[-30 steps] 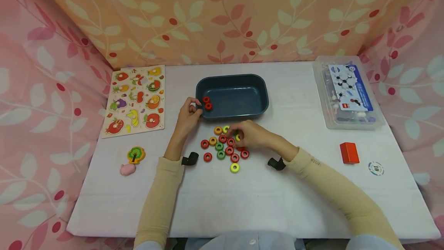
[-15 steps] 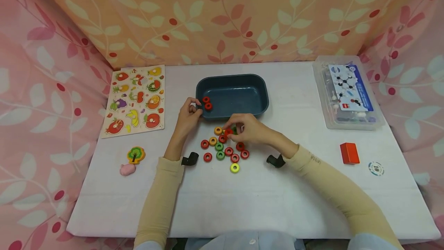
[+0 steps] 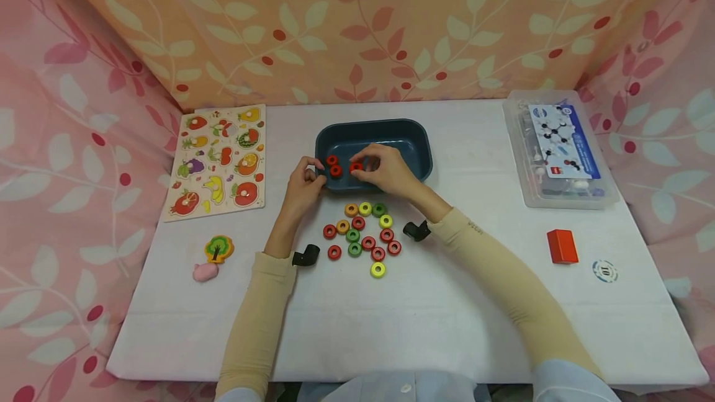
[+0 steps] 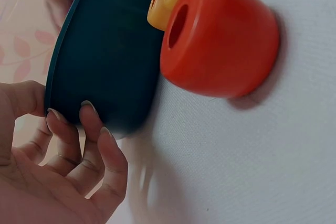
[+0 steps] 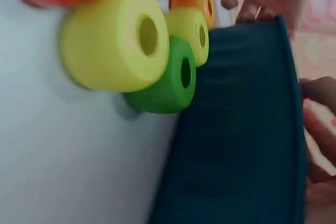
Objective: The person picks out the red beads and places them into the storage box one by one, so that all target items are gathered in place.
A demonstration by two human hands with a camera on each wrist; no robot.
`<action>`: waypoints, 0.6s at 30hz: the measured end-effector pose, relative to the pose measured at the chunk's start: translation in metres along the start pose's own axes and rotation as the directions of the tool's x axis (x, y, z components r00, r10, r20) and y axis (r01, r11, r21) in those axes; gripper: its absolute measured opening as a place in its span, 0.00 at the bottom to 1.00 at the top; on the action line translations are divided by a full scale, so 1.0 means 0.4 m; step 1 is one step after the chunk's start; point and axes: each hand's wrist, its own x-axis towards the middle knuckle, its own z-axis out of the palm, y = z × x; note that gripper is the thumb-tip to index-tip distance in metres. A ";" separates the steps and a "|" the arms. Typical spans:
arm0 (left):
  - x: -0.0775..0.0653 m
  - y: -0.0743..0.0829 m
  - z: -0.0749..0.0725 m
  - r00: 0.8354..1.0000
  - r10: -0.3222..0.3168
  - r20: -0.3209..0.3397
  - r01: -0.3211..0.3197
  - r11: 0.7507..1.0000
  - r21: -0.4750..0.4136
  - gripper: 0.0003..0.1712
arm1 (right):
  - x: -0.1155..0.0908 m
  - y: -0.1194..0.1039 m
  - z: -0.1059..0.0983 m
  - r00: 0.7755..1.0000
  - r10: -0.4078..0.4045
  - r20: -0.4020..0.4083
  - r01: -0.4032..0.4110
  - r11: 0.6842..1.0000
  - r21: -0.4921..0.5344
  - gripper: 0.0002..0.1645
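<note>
My left hand grips the front left corner of a dark blue tray, fingertips against its outer wall in the left wrist view. My right hand reaches over the tray's front rim and pinches a red ring bead between thumb and fingers, low inside. Two more red beads lie at the tray's left end. In front of the tray, red, orange, yellow and green ring beads are spread on the white cloth. From the right wrist, a yellow bead and a green bead appear close, near the tray wall.
A wooden fruit puzzle board lies back left, with a tree piece and a pink piece before it. On the right are a clear lidded box, a red block and a round chip.
My right hand picked a red bead out of the group and carried it up and away from me into the tray. The left hand stays at the tray's corner.
</note>
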 end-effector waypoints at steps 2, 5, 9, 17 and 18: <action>-0.001 0.001 -0.001 1.000 0.003 0.002 -0.003 1.000 -0.002 0.13 | 0.024 0.006 0.008 0.998 0.061 0.032 -0.060 0.998 -0.029 0.16; -0.001 0.004 -0.003 1.000 0.014 0.004 -0.014 1.000 -0.008 0.13 | 0.055 0.010 0.020 0.987 0.136 0.091 -0.127 0.987 -0.095 0.15; -0.002 0.006 -0.003 1.000 0.016 0.011 -0.016 1.000 -0.019 0.13 | 0.086 0.014 0.037 0.967 0.216 0.137 -0.191 0.966 -0.175 0.15; 0.001 0.003 -0.005 1.000 0.002 0.024 -0.002 1.000 -0.031 0.14 | 0.109 0.017 0.054 0.963 0.247 0.110 -0.238 0.968 -0.085 0.20; 0.001 0.004 -0.006 1.000 -0.002 0.025 0.003 0.999 -0.035 0.14 | 0.108 0.016 0.054 0.963 0.246 0.108 -0.240 0.969 -0.062 0.20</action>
